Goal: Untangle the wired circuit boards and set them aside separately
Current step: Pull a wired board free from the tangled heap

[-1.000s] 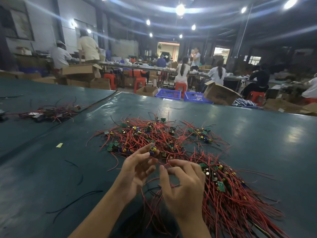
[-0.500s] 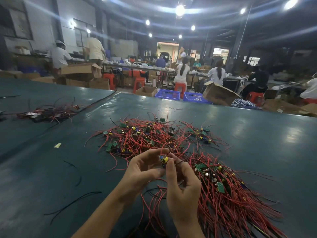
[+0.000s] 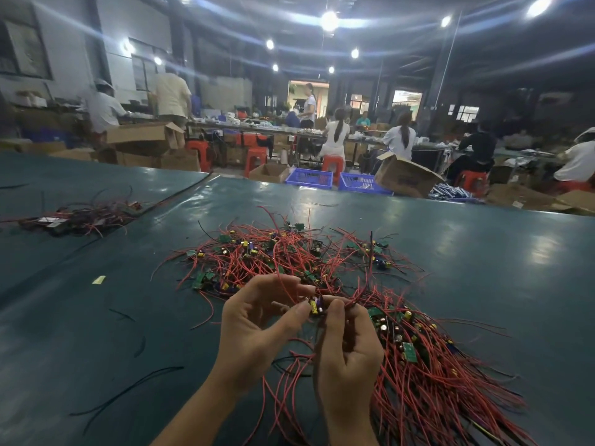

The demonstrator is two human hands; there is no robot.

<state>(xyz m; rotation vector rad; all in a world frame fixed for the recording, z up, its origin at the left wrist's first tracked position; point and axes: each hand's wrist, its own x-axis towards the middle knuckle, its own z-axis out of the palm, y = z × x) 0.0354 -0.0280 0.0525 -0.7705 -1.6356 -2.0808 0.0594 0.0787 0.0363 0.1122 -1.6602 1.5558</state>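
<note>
My left hand (image 3: pixel 257 326) and right hand (image 3: pixel 349 349) now pinch 1 circuit board (image 3: pixel 316 306) in a shared grip, raised off the pile (image 3: pixel 273 259). Its red wire (image 3: pixel 285 286) looks snagged, so untangling continues.

Electronics assembly factory floor, a big open hall. A wide green table (image 3: pixel 450 252) carries a heap of red-wired circuit boards (image 3: pixel 289 259) at its middle and a smaller tangle (image 3: pixel 83 217) on its left part. Beyond the table's far edge: workers (image 3: pixel 336 132) seated on red plastic stools (image 3: pixel 256 156) at a long bench (image 3: pixel 257 130), open cardboard boxes (image 3: pixel 405 178), blue plastic crates (image 3: pixel 309 178). High above the table, bare ceiling lamps (image 3: pixel 329 20) under a dark roof.
</note>
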